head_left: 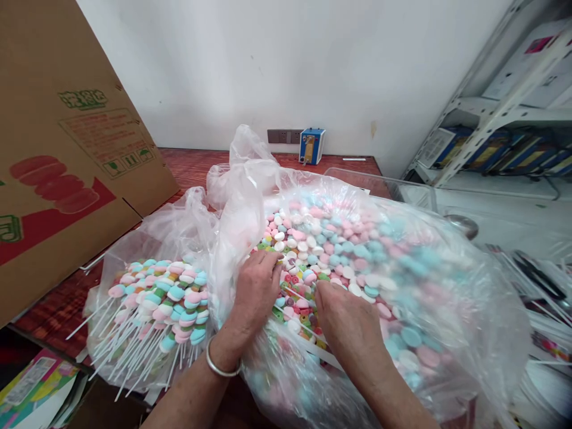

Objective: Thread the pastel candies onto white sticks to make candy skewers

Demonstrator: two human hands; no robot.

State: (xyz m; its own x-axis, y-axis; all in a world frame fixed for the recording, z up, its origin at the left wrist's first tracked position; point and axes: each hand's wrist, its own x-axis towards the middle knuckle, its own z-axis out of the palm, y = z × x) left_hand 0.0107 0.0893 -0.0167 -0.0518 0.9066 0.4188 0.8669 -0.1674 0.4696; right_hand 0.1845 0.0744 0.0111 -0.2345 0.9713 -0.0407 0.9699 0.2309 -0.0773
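Both hands reach into a big clear plastic bag [429, 298] full of pastel pink, blue and white marshmallow candies [322, 238]. My left hand [257, 289], with a silver bangle on its wrist, lies on the candies with fingers curled down among them. My right hand [344, 316] is next to it, fingers bent into the pile near small red and green candies [298, 285]. What either hand holds is hidden. To the left lies a smaller clear bag of finished twisted marshmallow lollipops [165, 301] on white sticks.
A large cardboard box [67, 161] leans at the left on the red-brown table [187, 167]. A small blue device [311, 146] stands by the wall socket. A clear plastic tub [402, 187] sits behind the bag. Metal shelving [504, 107] with boxes is at the right.
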